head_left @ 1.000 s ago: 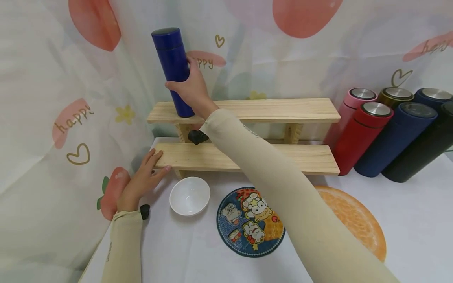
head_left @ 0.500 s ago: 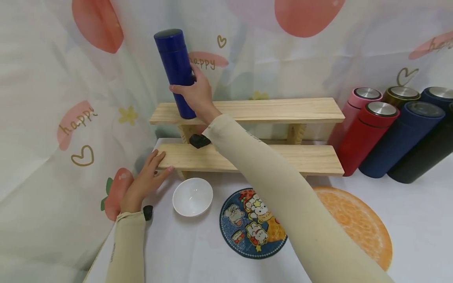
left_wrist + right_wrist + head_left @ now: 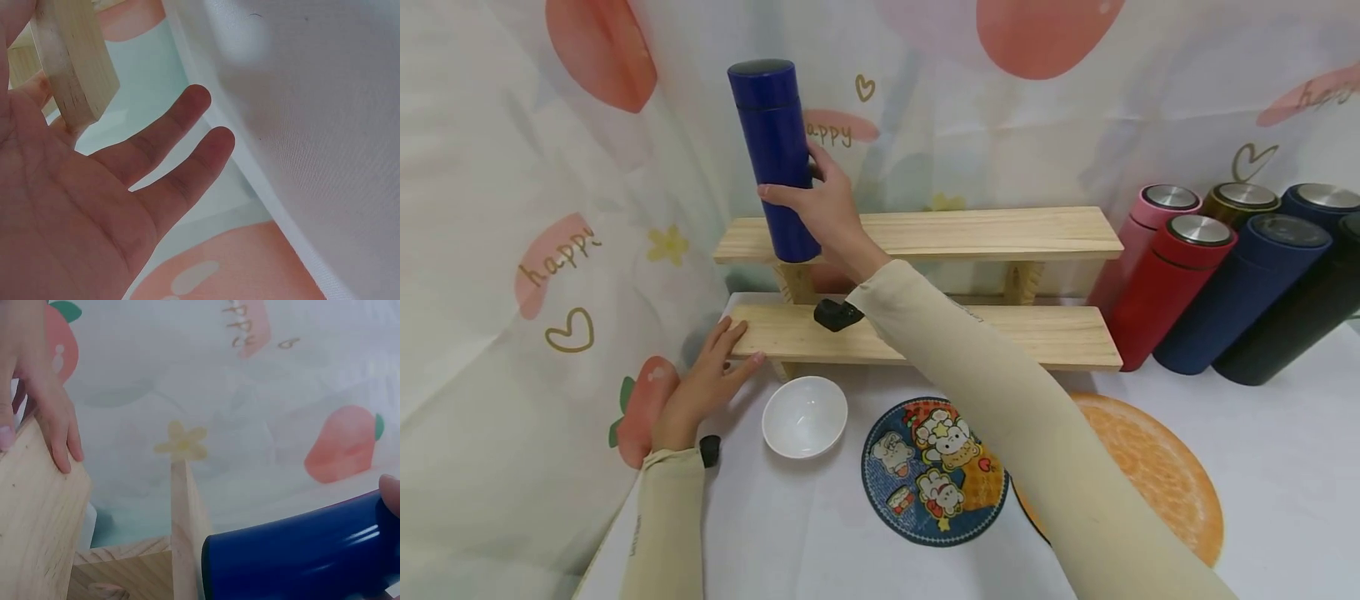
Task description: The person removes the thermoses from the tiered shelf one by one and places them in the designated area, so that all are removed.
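My right hand [image 3: 831,212] grips a dark blue thermos bottle [image 3: 771,137] round its lower half, thumb across the front. The bottle leans slightly left, its base overlapping the front edge of the upper board [image 3: 962,233] near the left end. In the right wrist view the base of the bottle [image 3: 300,550] is right at the board's face. My left hand [image 3: 700,392] holds the left end of the lower board [image 3: 805,333], thumb at the front edge. In the left wrist view two fingers of the left hand [image 3: 69,200] stretch past the board end [image 3: 78,69].
A white bowl [image 3: 805,418] stands before the two-step wooden rack. Farther right lie a round cartoon mat [image 3: 917,492] and an orange-slice mat [image 3: 1157,467], partly under my right forearm. Several bottles, including a red thermos [image 3: 1172,292], crowd the rack's right end. A printed curtain [image 3: 587,150] hangs behind and left.
The thermos bottle has shifted slightly right and toward me, its base moving from over the upper board to its front edge, and leans less. My left hand has stayed on the lower board.
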